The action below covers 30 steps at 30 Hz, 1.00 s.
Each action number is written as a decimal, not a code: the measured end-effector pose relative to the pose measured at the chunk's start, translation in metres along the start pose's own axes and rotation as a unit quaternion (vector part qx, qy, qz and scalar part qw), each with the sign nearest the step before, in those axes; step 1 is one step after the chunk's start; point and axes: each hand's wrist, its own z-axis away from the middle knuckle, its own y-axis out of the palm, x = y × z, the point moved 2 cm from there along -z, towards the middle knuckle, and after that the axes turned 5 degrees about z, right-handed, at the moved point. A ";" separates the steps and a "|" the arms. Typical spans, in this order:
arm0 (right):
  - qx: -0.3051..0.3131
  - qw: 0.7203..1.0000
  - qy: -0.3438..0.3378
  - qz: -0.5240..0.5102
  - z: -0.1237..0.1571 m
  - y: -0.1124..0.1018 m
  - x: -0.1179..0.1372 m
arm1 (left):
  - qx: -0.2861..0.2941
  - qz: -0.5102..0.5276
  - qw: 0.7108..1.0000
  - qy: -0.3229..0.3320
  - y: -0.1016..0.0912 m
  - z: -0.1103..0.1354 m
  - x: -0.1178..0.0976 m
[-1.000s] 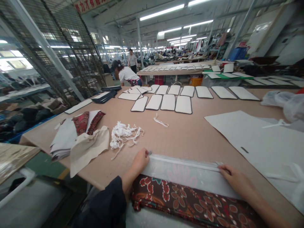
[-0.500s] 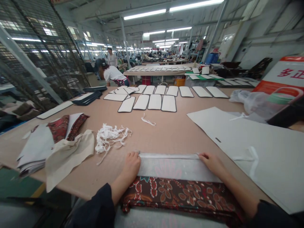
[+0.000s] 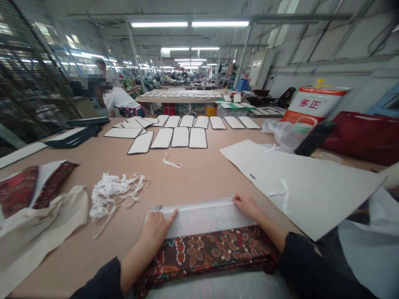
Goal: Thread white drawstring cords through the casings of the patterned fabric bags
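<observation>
At the table's front edge lies a see-through plastic bag [image 3: 199, 221] with faint pink print and a white strip along its far edge. My left hand [image 3: 157, 227] grips that edge near its left end, fingers curled and thumb stretched along the strip. A small grey piece [image 3: 157, 208] sticks out just beyond those fingers. At the opposite corner my right hand [image 3: 247, 206] is closed in a pinch on the bag. Dark brown flowered fabric [image 3: 207, 251], folded, lies across the bag between my forearms. I cannot tell whether the fabric is inside it.
Left of the bag are a heap of white tapes [image 3: 114, 193], beige cloth [image 3: 46, 224] and red patterned pieces [image 3: 20, 189]. One loose tape [image 3: 171, 162] lies ahead. Dark-edged white panels [image 3: 180, 137] stand farther back. A large white board [image 3: 299, 182] covers the right. A person [image 3: 120, 99] bends beyond the table.
My view has swung right and the bag now slants, its right end farther away. My left thumb has stretched out along the strip; my right hand stays at its corner.
</observation>
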 end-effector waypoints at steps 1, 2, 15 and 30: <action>-0.002 1.000 -0.002 0.000 0.000 0.000 0.001 | 0.005 -0.008 1.000 0.001 -0.001 -0.001 -0.001; -0.005 1.000 -0.005 0.001 0.000 -0.001 0.001 | 0.007 -0.014 1.000 0.000 -0.001 -0.002 -0.001; -0.016 0.999 -0.015 0.047 0.005 -0.002 0.011 | -0.060 0.079 0.990 0.102 -0.037 -0.037 -0.047; -0.043 0.997 0.043 -0.044 -0.007 -0.001 -0.010 | -0.079 0.125 0.982 0.117 -0.028 -0.054 -0.084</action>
